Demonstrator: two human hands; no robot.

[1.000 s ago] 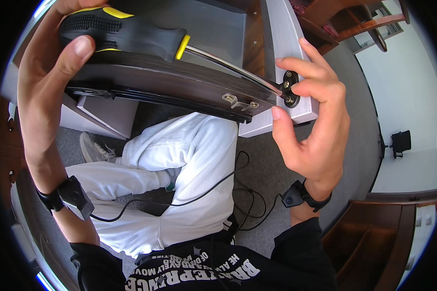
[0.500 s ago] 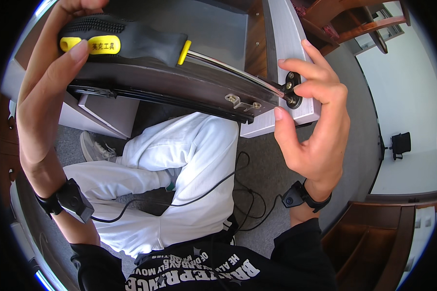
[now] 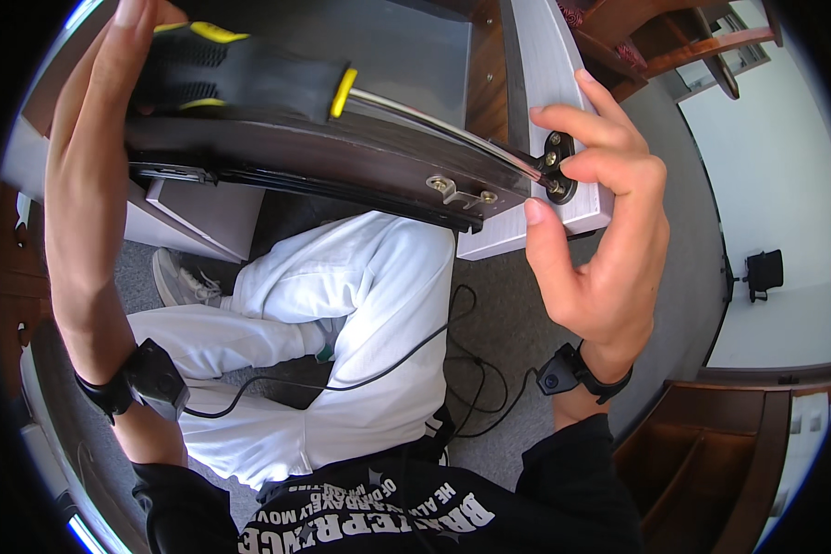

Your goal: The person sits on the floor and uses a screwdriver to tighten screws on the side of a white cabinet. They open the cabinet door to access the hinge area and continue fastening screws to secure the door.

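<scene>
A black screwdriver (image 3: 249, 78) with yellow trim slants across the upper left. My left hand (image 3: 111, 69) is closed around the back end of its handle; the fingers behind it are mostly hidden. The metal shaft runs right to a black bracket (image 3: 554, 159) on the pale wood-grain panel (image 3: 559, 55), its tip at the bracket's lower screw. My right hand (image 3: 609, 203) is curled around that bracket, index fingertip against its edge and thumb just below, by the shaft's end. The panel joins a dark drawer (image 3: 342, 152), which has a small metal clip (image 3: 452, 192) on its side.
A black slide rail (image 3: 323, 196) runs under the drawer side. Below it are my legs in white trousers (image 3: 342, 286). A black cable (image 3: 379, 379) loops between the wrist-worn devices. Brown wooden furniture (image 3: 692, 462) stands lower right, and a chair (image 3: 674, 46) upper right.
The screwdriver handle has turned, its yellow label rolling up toward the top. My left thumb and wrist have rotated upward with it. The right hand has barely shifted; the tip stays at the bracket.
</scene>
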